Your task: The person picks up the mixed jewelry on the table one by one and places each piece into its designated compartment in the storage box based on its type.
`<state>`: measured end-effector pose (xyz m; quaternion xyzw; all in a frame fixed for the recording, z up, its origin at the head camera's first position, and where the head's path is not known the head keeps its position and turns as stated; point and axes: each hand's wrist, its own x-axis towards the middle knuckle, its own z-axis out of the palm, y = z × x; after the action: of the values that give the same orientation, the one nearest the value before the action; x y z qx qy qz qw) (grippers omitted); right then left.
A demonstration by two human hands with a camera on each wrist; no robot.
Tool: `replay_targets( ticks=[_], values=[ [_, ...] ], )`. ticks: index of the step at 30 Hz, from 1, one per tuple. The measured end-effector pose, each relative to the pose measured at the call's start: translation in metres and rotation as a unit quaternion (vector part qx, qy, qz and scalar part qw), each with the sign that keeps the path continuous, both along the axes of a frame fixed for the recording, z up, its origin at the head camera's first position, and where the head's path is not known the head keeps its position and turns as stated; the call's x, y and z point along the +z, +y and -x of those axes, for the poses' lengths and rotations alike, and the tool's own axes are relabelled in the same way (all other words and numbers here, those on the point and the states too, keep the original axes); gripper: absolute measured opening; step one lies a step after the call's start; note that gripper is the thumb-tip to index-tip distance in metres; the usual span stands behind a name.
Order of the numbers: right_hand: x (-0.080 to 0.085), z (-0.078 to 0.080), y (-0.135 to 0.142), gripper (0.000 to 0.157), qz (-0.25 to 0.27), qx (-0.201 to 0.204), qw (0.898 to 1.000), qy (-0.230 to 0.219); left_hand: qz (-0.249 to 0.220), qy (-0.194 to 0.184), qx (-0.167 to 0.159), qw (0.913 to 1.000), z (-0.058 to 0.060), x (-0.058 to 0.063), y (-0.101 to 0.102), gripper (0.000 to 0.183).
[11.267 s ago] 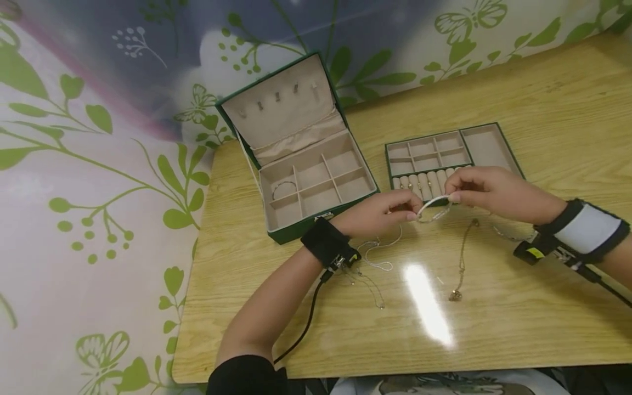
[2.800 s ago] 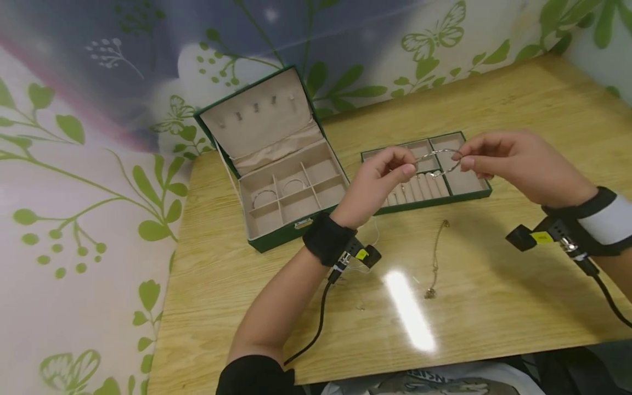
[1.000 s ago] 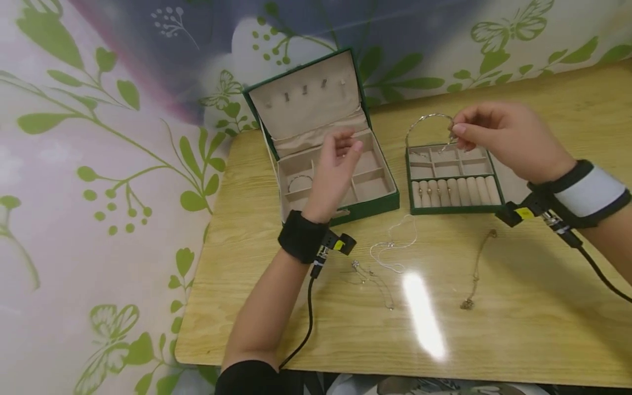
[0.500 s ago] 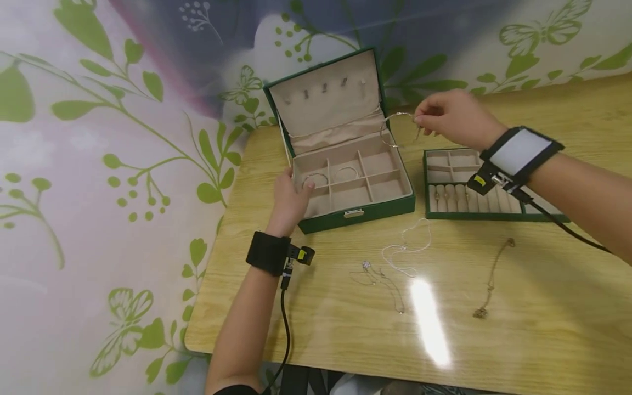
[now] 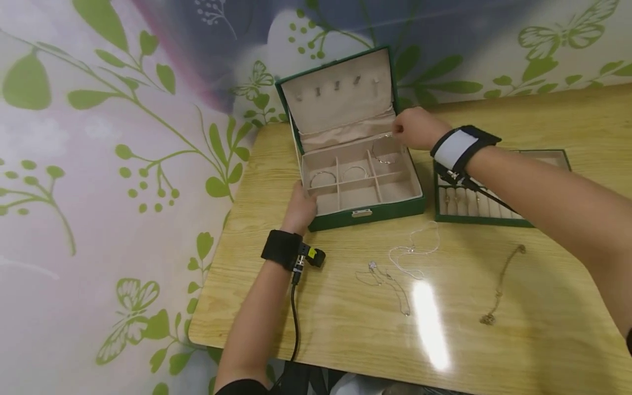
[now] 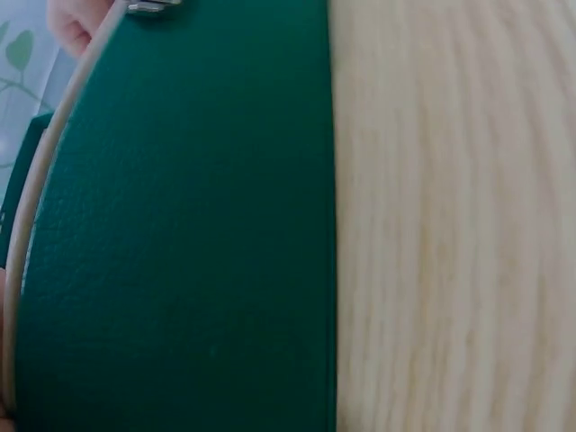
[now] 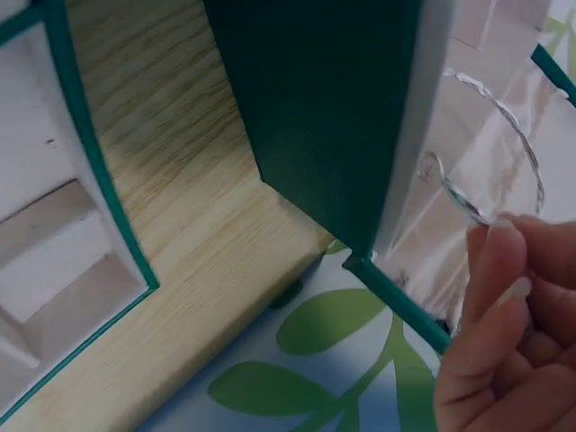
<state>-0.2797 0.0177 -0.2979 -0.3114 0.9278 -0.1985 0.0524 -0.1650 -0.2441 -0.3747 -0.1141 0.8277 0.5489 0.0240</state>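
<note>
A green jewelry box (image 5: 395, 207) with a beige lining stands with its lid up. My left hand (image 5: 299, 210) grips its left front corner, the thumb over the rim. Between thumb and fingertips my right hand (image 5: 419, 127) pinches a silver twisted bangle (image 7: 520, 128), which hangs partly into the back right compartment. The right wrist view shows its open end with a small curl, beside the box's side wall. One bangle (image 5: 323, 172) lies in the back left compartment and another bangle (image 5: 356, 167) in the back middle one. Only fingertips of the left hand show in its wrist view.
A green-edged tray (image 5: 486, 221) with ring rolls and small compartments lies right of the box, partly under my right forearm. In front lie a silver chain (image 5: 413, 253), a necklace with a flower pendant (image 5: 372, 266) and a gold-coloured chain (image 5: 501, 282). A patterned wall stands behind.
The second bangle has gone into the back middle compartment. My right hand has carried the twisted bangle left from above the tray to the box. My left hand let go of it and took the box's corner.
</note>
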Motion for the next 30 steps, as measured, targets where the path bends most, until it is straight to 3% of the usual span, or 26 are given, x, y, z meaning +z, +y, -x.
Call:
replay_targets(
  ticks=[8,18,27,30],
  values=[
    [-0.014,0.009,-0.008,0.044,-0.071,0.039,0.997,-0.007,0.016,0.025,0.007,0.9995,-0.002,-0.005,0.006,0.068],
    [-0.036,0.012,-0.011,0.036,-0.098,-0.027,0.995,-0.005,0.043,0.018,-0.007,0.9989,-0.003,-0.01,0.011,0.07],
    [-0.045,0.016,-0.03,0.027,-0.133,-0.052,0.987,0.079,0.065,0.024,0.001,0.9976,-0.004,-0.004,-0.001,0.069],
    [-0.048,0.015,-0.03,0.026,-0.134,-0.054,0.986,0.086,0.072,0.025,0.0,0.9971,-0.005,-0.003,0.001,0.069]
  ],
)
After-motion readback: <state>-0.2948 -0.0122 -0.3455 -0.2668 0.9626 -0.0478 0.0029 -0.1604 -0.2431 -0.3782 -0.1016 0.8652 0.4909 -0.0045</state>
